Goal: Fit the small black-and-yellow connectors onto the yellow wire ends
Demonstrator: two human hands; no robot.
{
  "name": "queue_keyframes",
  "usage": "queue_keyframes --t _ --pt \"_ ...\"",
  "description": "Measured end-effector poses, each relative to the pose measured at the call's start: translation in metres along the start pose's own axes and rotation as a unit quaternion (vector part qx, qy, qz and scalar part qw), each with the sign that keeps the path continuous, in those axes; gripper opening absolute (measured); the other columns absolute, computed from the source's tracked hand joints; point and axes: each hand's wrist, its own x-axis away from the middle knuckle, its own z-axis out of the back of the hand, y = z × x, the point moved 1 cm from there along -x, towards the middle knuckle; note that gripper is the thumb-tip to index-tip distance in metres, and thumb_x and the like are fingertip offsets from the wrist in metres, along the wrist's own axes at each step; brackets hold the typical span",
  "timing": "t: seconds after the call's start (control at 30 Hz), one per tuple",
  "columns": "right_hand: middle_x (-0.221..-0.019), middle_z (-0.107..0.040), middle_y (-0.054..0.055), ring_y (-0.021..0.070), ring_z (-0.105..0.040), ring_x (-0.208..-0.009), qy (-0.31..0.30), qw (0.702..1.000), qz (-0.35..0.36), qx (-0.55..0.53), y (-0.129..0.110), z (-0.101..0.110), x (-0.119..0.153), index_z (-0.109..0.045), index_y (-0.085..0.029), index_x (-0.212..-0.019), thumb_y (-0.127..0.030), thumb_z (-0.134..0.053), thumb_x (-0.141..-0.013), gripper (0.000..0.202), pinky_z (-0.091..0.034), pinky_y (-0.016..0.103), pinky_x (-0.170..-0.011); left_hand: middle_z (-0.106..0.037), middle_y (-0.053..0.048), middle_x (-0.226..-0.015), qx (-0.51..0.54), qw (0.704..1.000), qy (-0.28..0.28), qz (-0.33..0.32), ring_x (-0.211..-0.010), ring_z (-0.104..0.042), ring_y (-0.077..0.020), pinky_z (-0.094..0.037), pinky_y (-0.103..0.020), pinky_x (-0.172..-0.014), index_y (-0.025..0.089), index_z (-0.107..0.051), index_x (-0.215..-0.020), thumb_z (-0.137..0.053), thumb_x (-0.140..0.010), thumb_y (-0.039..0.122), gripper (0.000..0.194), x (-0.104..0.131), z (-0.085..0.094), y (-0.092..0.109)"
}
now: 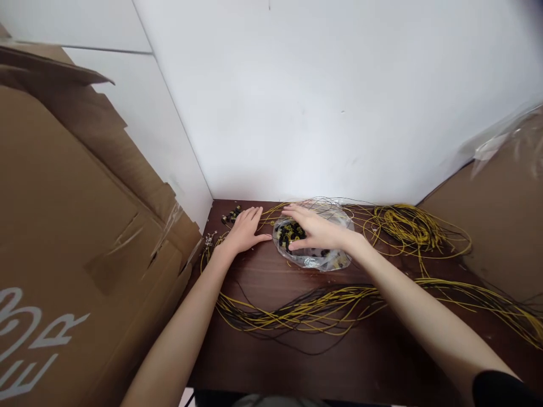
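Observation:
My left hand (245,230) is open, its fingers spread low over the dark brown table, beside a small pile of dark and yellowish parts (231,215). My right hand (311,229) is open too, above a clear plastic bag (311,261). Black and yellow small parts (289,233) show in the bag between its thumb and fingers. Neither hand holds anything visible. Nearer me, a long bundle of yellow and black wires (297,314) runs across the table and passes under my right forearm.
A coil of yellow and black wire (407,226) lies at the back right. Cardboard boxes stand at the left (85,226) and right (500,215). Behind the table (263,362) rises a white wall (339,102). Small metallic bits (209,239) lie at the left edge.

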Motion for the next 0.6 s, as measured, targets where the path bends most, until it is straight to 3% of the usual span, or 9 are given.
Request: queue_keyframes --t 0.13,0.3,0.47,0.6 --pt "-0.142 -0.038 0.021 0.0329 -0.033 -0.134 -0.040 0.999 0.006 0.027 0.004 -0.011 -0.033 -0.040 -0.008 -0.136 -0.042 -0.071 -0.070 0.080 -0.031 0.047 -0.109 -0.053 -0.016 -0.123 -0.028 0.999 0.022 0.037 -0.115 -0.046 -0.0311 -0.035 -0.044 -0.096 0.014 -0.048 -0.130 -0.059 -0.080 0.039 0.057 -0.014 0.008 -0.002" --pt "-0.138 -0.042 0.023 0.0317 -0.040 -0.129 -0.103 0.991 -0.023 0.087 0.013 -0.015 -0.070 -0.039 -0.003 -0.134 -0.042 -0.065 -0.076 0.074 -0.035 0.041 -0.105 -0.062 -0.009 -0.099 -0.028 0.997 0.047 0.057 -0.097 -0.053 -0.0243 -0.039 -0.037 -0.083 0.017 -0.066 -0.100 -0.056 -0.084 0.028 0.022 -0.024 0.008 -0.004" --pt "-0.124 -0.055 0.019 0.0303 -0.052 -0.116 -0.164 0.970 -0.037 0.177 0.022 -0.019 -0.095 -0.054 -0.007 -0.120 -0.038 -0.064 -0.078 0.054 -0.041 0.037 -0.095 -0.064 -0.006 -0.092 -0.018 0.994 0.083 0.069 -0.092 -0.054 -0.0232 -0.038 -0.036 -0.080 0.017 -0.067 -0.088 -0.054 -0.086 0.025 0.016 -0.027 0.000 -0.006" --pt "-0.114 -0.062 0.014 0.0265 -0.058 -0.106 -0.172 0.961 -0.025 0.215 0.021 -0.018 -0.106 -0.064 -0.012 -0.104 -0.022 -0.055 -0.082 0.026 -0.039 0.034 -0.093 -0.065 -0.006 -0.094 -0.032 0.993 0.088 0.073 -0.093 -0.054 -0.0246 -0.037 -0.038 -0.080 0.018 -0.066 -0.090 -0.051 -0.087 0.028 0.018 -0.027 -0.003 -0.008"
